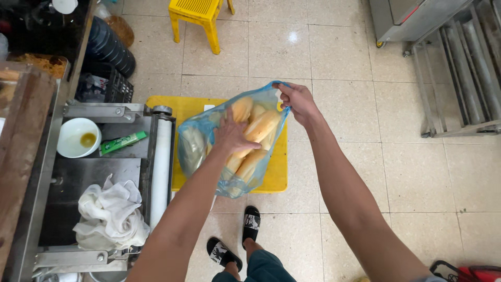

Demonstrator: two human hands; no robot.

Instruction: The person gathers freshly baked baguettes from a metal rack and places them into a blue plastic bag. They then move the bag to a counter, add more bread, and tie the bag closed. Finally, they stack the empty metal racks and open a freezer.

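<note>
- A white bowl (78,137) with a little yellow liquid in it is seen far to the left of the blue bag (195,146), on a metal machine (104,172).
- A crumpled white cloth (111,216) lies on the same machine, to the left of the bag and lower in the picture.
- A long white roller (160,172) stands just to the left of the bag.
- The blue bag is held up in the air, over a yellow board (276,177) that lies flat on the tiled floor (407,172).
- The bag is thin, soft and see-through. It bends and sags easily, and it can probably be torn if it is pulled hard.
- Bread rolls (261,125) are packed inside the bag. They look light and soft, so they can likely be squashed if they are squeezed.
- The left hand (229,137) is pushed into the open mouth of the bag. Its fingers are spread flat over the rolls, and nothing is seen to be gripped by them.
- The right hand (296,100) is at the top right edge of the bag. The rim of the bag is pinched tight between its closed fingers.
- The bag is best held at its top rim, where the plastic is bunched, and not by its thin side.
- Two black sandals (237,237) are seen below the bag.
- A yellow stool (201,18) stands above the bag, and a metal rack (459,73) is far to its right.
</note>
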